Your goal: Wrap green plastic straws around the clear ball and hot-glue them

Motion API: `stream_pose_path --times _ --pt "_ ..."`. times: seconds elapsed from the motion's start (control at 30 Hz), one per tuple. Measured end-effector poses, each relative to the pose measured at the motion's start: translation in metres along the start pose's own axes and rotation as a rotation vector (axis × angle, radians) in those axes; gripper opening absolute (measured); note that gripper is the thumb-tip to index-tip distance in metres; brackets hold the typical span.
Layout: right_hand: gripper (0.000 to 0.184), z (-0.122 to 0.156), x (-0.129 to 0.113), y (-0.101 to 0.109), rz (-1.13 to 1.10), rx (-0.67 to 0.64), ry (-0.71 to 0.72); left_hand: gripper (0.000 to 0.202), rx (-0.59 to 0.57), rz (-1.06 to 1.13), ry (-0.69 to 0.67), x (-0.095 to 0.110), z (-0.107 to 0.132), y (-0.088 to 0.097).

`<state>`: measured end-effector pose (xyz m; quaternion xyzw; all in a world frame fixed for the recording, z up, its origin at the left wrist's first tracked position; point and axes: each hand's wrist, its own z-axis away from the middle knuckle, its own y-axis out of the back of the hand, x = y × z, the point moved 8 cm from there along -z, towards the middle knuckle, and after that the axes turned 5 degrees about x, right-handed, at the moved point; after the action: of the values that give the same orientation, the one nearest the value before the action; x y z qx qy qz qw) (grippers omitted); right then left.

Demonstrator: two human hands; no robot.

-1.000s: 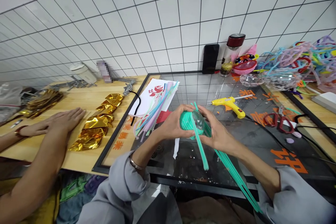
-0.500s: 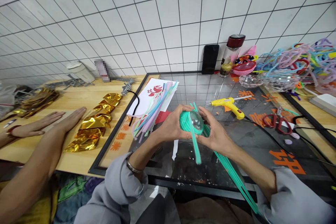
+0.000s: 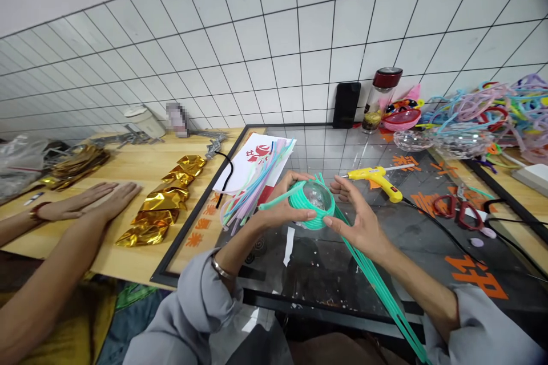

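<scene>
A clear plastic ball or cup is wrapped round its side with green pipe cleaners. My left hand grips it from the left, thumb along the lower front. One loose green end sticks out to the left over that hand. Open, with thumb and fingers apart, my right hand stands at the right side of the wrapped piece, its thumb tip close to or touching the coil. A bundle of long green pipe cleaners hangs down under my right hand toward my lap.
A yellow glue gun and red-handled scissors lie to the right. Pastel pipe cleaners rest on white paper at left. Beyond are gold foil and a co-worker's hands. A phone and bottle stand behind.
The wrapped piece has turned, so its clear hollow faces up and the loose green end points left instead of toward me. My right hand has loosened and spread from it.
</scene>
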<state>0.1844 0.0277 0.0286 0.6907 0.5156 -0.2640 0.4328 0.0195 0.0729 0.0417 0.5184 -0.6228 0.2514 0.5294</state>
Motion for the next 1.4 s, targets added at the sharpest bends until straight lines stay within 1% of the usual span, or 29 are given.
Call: stream_pose_path --times 0.17,0.33,0.47,0.57,0.67,0.73,0.77,0.9,1.03,1.1,1.2,1.4 --pt "0.075 0.001 0.0 0.0 -0.024 0.007 -0.003 0.07 -0.047 0.029 0.011 0.003 0.002 -0.005" --pt "0.072 0.002 0.003 -0.001 -0.108 -0.001 -0.075 0.068 -0.084 0.065 0.025 0.002 0.005 -0.009" --pt "0.063 0.004 0.006 0.0 -0.158 0.003 -0.12 0.067 -0.122 0.067 -0.003 0.001 0.005 -0.015" --pt "0.054 0.003 0.008 0.002 -0.172 0.017 -0.116 0.069 -0.134 0.03 -0.044 0.002 0.005 -0.017" --pt "0.034 0.0 0.005 0.008 -0.126 0.067 -0.061 0.068 -0.141 0.011 -0.03 0.004 0.005 -0.018" --pt "0.021 -0.002 -0.002 0.011 -0.075 0.098 0.01 0.067 -0.138 -0.014 -0.022 0.007 0.006 -0.017" --pt "0.018 -0.002 -0.007 0.013 -0.051 0.108 0.051 0.067 -0.131 -0.036 -0.017 0.008 0.006 -0.016" --pt "0.022 0.003 -0.027 0.013 0.05 0.117 0.218 0.069 -0.105 -0.104 -0.04 0.01 0.007 -0.016" --pt "0.03 0.01 -0.041 0.007 0.158 0.075 0.368 0.069 -0.103 -0.122 -0.104 0.013 0.008 -0.021" --pt "0.032 0.011 -0.044 0.006 0.185 0.067 0.395 0.069 -0.103 -0.15 -0.111 0.014 0.008 -0.023" --pt "0.034 0.01 -0.045 0.006 0.211 0.053 0.399 0.07 -0.106 -0.186 -0.114 0.016 0.01 -0.025" --pt "0.033 0.012 -0.05 0.002 0.217 0.02 0.425 0.07 -0.12 -0.182 -0.145 0.02 0.014 -0.029"
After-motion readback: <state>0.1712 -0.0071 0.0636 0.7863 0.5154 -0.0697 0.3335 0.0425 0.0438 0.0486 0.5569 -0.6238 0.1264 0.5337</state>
